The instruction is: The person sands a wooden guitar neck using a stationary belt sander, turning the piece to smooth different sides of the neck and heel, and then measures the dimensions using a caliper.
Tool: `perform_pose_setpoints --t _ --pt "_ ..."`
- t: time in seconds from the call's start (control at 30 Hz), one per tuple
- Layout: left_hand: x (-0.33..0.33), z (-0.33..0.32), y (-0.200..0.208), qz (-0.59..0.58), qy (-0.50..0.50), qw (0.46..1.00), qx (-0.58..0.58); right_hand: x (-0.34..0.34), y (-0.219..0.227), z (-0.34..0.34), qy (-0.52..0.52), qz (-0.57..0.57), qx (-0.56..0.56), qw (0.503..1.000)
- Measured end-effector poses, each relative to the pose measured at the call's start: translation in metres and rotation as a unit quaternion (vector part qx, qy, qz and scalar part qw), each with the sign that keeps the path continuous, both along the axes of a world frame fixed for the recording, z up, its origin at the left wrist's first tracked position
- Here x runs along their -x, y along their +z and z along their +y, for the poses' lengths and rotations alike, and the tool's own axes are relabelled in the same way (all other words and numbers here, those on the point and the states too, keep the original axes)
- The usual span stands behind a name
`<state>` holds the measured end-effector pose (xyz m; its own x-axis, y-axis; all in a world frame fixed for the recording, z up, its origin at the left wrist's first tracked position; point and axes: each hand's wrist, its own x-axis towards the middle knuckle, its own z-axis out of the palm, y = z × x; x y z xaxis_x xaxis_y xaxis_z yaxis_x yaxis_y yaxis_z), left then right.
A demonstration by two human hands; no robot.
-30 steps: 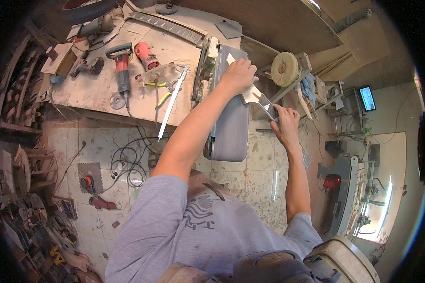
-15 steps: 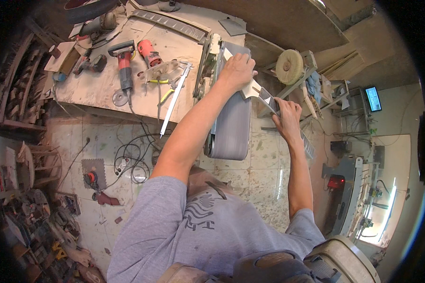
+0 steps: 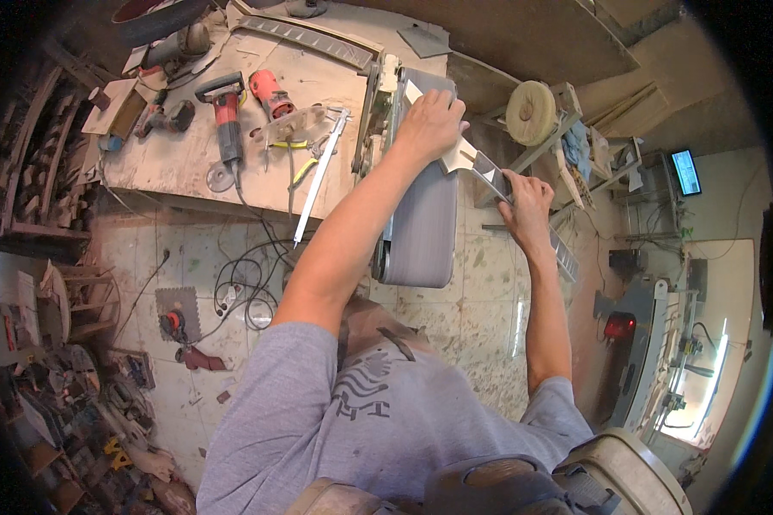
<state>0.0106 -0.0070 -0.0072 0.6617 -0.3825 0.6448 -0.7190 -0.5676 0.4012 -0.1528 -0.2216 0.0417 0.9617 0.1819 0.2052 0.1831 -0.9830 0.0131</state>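
Observation:
A guitar neck (image 3: 460, 158) with a pale, pointed headstock end and a dark fretboard with triangular inlays lies slantwise across the belt sander (image 3: 419, 236). My left hand (image 3: 432, 127) is on top of the pale end, fingers curled over it, holding it against the grey belt. Further along, to the right of the belt, my right hand (image 3: 528, 204) is wrapped round the fretboard part. The neck's far end sticks out below and to the right of that hand. The face of the neck against the belt is hidden.
Left of the sander a wooden bench (image 3: 176, 159) bears a red angle grinder (image 3: 227, 124), a caliper (image 3: 322, 176), yellow-handled pliers (image 3: 303, 174) and a cordless drill (image 3: 165, 118). A round buffing wheel (image 3: 531, 112) stands to the right. Looped black cable (image 3: 245, 283) lies on the tiled floor.
The whole view has shifted slightly. Both hands keep their hold on the guitar neck, which stays on the belt in nearly the same place.

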Motion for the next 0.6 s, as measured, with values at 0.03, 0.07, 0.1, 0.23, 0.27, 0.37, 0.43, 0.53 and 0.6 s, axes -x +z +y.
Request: perform_pose_setpoints --t 0.03,0.07,0.1,0.23,0.27,0.37,0.43,0.53,0.6 --pt "0.0009 -0.0006 -0.0003 -0.001 0.005 1.0 0.001 0.0001 -0.0009 -0.0007 0.0 -0.001 0.006 1.0" --pt "0.0006 -0.0018 0.0002 -0.003 0.009 1.0 0.002 0.0004 -0.0012 -0.0011 -0.003 0.001 0.005 1.0" --pt "0.0005 -0.0026 0.0004 -0.005 0.014 1.0 0.003 0.0009 -0.0013 -0.0011 -0.006 0.002 0.004 1.0" --pt "0.0025 0.0016 0.0025 0.01 -0.004 1.0 -0.008 0.0016 -0.0008 0.0016 -0.012 0.003 0.001 1.0" --pt "0.0025 0.0008 0.0029 0.007 -0.004 1.0 -0.006 0.0025 -0.0001 0.0019 -0.011 0.002 -0.001 1.0" --pt "0.004 0.0002 0.0029 0.005 -0.006 1.0 -0.001 0.0047 0.0004 0.002 -0.01 0.002 -0.007 1.0" --pt "0.0046 -0.0015 0.0033 0.002 -0.007 1.0 0.0 0.006 -0.0008 0.0008 -0.012 0.004 -0.01 1.0" --pt "0.0033 -0.0008 0.0013 -0.01 -0.004 1.0 0.0 0.0058 -0.0012 0.0012 -0.014 0.009 0.004 1.0" --pt "0.0033 -0.0013 -0.0005 -0.018 -0.003 1.0 0.007 0.0076 0.0008 0.004 -0.022 0.017 0.001 1.0"
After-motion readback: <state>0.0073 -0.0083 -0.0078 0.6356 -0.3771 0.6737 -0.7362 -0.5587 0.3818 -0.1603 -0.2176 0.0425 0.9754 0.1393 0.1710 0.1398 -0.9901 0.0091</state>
